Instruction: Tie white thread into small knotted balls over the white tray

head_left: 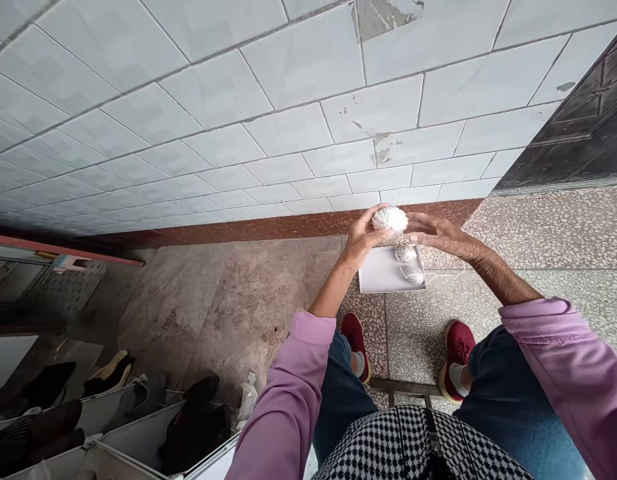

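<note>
My left hand (362, 233) is closed around a white ball of yarn (391, 220), holding it up in front of the wall. Close by the ball's right side is my right hand (441, 235), its fingers stretched toward the ball and the thumb apart from them. Whether its fingertips touch the yarn, I cannot tell. Below the hands, a shallow white box lid or tray (381, 272) lies on the floor. Inside it, along the right side, sit two more white yarn balls (413, 275). A loose white strand (445, 273) trails over the floor to the right of the tray.
A white tiled wall (298, 127) with a brown base strip rises ahead. My red shoes (458, 343) stand on the speckled floor on either side below the tray. Compartments with dark shoes (193, 420) are at the lower left. A dark door (583, 133) is at the right.
</note>
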{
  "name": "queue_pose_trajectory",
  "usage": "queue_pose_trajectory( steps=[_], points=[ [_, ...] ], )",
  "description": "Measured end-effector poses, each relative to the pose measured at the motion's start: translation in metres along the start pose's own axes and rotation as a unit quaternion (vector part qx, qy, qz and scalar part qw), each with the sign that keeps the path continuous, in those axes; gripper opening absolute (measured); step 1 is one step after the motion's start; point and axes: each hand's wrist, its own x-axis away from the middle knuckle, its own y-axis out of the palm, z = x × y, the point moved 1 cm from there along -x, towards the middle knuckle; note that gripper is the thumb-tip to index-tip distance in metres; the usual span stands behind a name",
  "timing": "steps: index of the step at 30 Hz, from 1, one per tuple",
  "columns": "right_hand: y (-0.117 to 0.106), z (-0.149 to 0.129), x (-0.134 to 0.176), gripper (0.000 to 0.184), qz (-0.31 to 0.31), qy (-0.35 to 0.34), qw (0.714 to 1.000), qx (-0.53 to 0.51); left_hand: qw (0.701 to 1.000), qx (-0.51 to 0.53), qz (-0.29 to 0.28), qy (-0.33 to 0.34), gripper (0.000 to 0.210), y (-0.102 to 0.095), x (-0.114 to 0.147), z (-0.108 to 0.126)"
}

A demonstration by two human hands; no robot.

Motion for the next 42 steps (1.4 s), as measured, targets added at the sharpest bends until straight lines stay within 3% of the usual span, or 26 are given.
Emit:
queue_pose_trajectory(
  steps=[2, 7, 13, 17, 23, 29, 32, 35, 37, 42],
  points=[
    [0.006, -0.009, -0.001, 0.067, 0.029, -0.022, 0.999, -0.019, 1.000, -0.011, -0.022, -0.005, 0.069, 0.006, 0.002, -0.002],
    [0.012, -0.008, -0.004, 0.063, 0.034, -0.036, 0.999, -0.007, 0.997, 0.014, -0.053, -0.058, 0.073, 0.012, 0.007, -0.002],
    [0.009, -0.002, -0.004, 0.062, 0.041, -0.046, 0.998, 0.015, 0.994, 0.046, 0.017, -0.096, 0.064, 0.009, 0.004, -0.013],
    [0.011, -0.003, -0.005, 0.059, 0.044, -0.042, 0.998, 0.003, 0.992, 0.060, 0.031, -0.103, 0.065, 0.011, 0.004, -0.018],
    [0.006, -0.007, -0.005, 0.056, 0.046, -0.027, 0.999, -0.010, 0.996, 0.040, -0.012, -0.085, 0.065, 0.015, 0.007, -0.012],
    [-0.002, 0.003, -0.003, 0.061, 0.067, 0.012, 0.994, -0.087, 0.993, 0.067, 0.043, -0.091, 0.068, 0.007, 0.000, -0.011],
    [0.005, 0.019, -0.011, 0.066, 0.051, 0.031, 0.994, -0.088, 0.993, 0.067, 0.047, -0.089, 0.065, 0.006, -0.001, -0.009],
    [0.023, 0.029, -0.018, 0.047, -0.006, 0.037, 0.997, -0.073, 0.994, 0.058, 0.047, -0.080, 0.063, 0.005, -0.001, -0.007],
    [0.035, 0.026, -0.017, 0.041, -0.025, 0.030, 0.998, -0.053, 0.995, 0.044, 0.057, -0.066, 0.063, 0.001, -0.003, -0.007],
    [0.047, -0.007, 0.001, 0.048, 0.011, -0.067, 0.995, 0.078, 0.991, -0.074, 0.108, 0.012, 0.064, -0.016, -0.012, -0.008]
  ],
)
